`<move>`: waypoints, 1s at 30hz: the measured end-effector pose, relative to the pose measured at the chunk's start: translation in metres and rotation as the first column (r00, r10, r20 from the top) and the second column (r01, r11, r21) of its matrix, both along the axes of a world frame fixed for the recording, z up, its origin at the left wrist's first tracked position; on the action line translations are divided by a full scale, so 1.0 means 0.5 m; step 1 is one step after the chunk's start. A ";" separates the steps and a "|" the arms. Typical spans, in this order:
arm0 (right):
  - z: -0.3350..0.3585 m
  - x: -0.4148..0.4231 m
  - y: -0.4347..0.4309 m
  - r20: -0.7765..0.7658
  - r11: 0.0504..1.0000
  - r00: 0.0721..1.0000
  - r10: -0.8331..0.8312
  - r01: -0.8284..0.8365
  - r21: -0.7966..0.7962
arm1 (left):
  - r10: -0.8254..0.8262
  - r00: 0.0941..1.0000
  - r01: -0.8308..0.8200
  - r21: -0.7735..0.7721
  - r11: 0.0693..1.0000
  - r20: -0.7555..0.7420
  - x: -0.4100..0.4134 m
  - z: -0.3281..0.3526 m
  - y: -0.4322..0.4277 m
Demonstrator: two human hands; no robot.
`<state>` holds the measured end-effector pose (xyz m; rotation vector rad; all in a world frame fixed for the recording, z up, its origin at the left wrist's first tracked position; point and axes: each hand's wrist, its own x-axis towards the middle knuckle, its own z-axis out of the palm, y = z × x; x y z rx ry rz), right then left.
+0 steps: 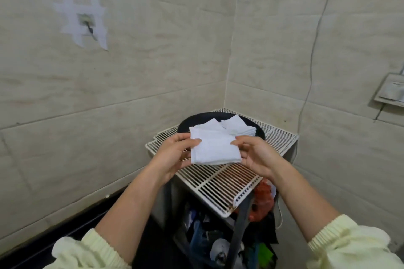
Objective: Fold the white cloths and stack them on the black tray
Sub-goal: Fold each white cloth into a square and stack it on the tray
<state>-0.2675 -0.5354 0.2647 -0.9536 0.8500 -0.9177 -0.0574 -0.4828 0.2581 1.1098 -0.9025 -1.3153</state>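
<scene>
A folded white cloth (215, 148) is held up between both hands, just in front of the round black tray (188, 124). My left hand (175, 155) pinches its left edge, thumb on top. My right hand (255, 155) grips its right edge. On the tray lies a small stack of folded white cloths (238, 126), partly hidden behind the held cloth. The tray rests on a white wire rack (229, 179) in the corner of the room.
Tiled walls close in on the left and right of the rack. Under the rack sits a bin with mixed clutter (218, 242) and an orange bag (262, 201). A thin cable (312, 54) runs down the right wall.
</scene>
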 end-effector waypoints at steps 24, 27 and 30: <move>-0.014 -0.161 -0.604 -0.182 0.999 0.983 0.001 -0.007 -0.033 | 0.264 0.955 -0.283 0.150 0.947 0.136 -0.254 0.037 -0.478; -0.040 -0.160 -0.616 -0.243 0.998 0.969 0.050 -0.058 -0.023 | 0.313 0.914 -0.361 0.168 0.917 0.259 -0.258 0.008 -0.497; -0.065 -0.160 -0.624 -0.321 0.993 0.941 0.103 -0.114 -0.017 | 0.322 0.836 -0.422 0.146 0.895 0.444 -0.256 -0.025 -0.511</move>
